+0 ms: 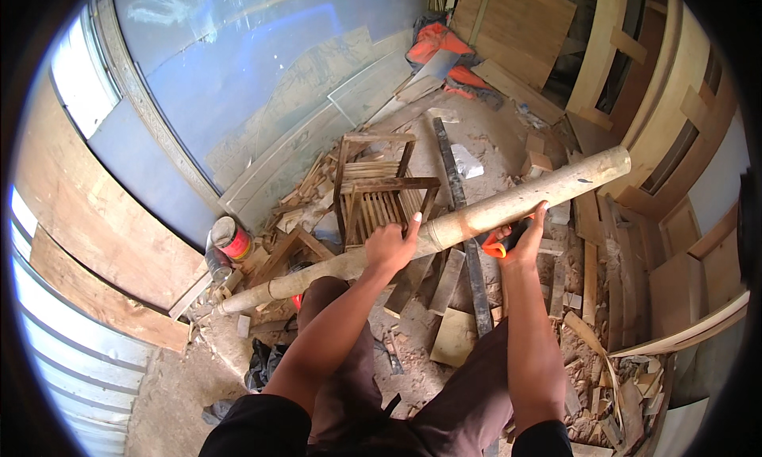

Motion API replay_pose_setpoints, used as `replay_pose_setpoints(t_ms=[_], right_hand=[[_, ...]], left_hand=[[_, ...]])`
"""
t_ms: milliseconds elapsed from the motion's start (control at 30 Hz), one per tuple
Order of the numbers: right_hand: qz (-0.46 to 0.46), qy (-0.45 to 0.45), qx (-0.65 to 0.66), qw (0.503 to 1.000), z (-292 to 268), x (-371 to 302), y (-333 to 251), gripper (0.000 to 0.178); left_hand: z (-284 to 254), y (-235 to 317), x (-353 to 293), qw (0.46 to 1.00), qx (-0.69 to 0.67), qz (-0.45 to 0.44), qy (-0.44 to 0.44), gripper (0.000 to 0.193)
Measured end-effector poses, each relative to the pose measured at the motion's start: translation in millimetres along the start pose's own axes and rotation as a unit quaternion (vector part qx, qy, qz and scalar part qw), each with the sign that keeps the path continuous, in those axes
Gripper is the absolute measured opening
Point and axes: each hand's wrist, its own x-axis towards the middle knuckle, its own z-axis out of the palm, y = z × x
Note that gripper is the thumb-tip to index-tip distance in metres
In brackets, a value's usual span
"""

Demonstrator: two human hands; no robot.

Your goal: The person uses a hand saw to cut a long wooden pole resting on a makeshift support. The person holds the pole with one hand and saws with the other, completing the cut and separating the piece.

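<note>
A long, pale bamboo pole slants across in front of me, its far right end raised and its thinner left end low near the floor. My left hand is wrapped round the pole's middle, thumb up. Against the pole's underside, further right, is my right hand. It is closed round the orange and black handle of a tool, with the thumb at the bamboo. The rest of that tool is hidden behind the pole and my fingers.
Beyond the pole stands a slatted wooden frame. A dark bar runs under the pole. Wood offcuts litter the floor, and a red tin stands at left. Wooden panels lean at right; orange cloth lies at the back.
</note>
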Motion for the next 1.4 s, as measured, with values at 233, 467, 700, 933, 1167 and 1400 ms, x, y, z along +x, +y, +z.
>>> replay_pose_setpoints(t_ms=[233, 467, 700, 933, 1167, 1400], right_hand=[[0.003, 0.046, -0.035, 0.998, -23.5, 2.4, -27.5, 0.071], [-0.003, 0.140, -0.054, 0.989, -28.2, 2.7, -41.5, 0.071], [-0.010, 0.133, -0.066, 0.989, -41.3, 14.0, -39.4, 0.071], [-0.031, 0.115, -0.066, 0.991, -34.3, 13.2, -43.2, 0.066], [-0.066, 0.136, -0.048, 0.987, -35.9, 6.4, -41.6, 0.059], [-0.046, 0.122, -0.036, 0.991, -28.7, 8.5, -38.9, 0.062]], left_hand=[[34.5, 17.2, -9.2, 0.995, 0.063, 0.082, 0.013, 0.081], [42.0, 36.8, -15.3, 0.994, 0.050, 0.087, -0.044, 0.079], [53.3, 33.3, -9.3, 0.992, 0.041, 0.114, -0.046, 0.079], [42.1, 29.9, 1.0, 0.982, 0.045, 0.133, -0.124, 0.088], [36.5, 21.1, -12.9, 0.962, 0.030, 0.251, -0.107, 0.096], [46.0, -6.0, -13.7, 0.940, 0.106, 0.323, -0.031, 0.100]])
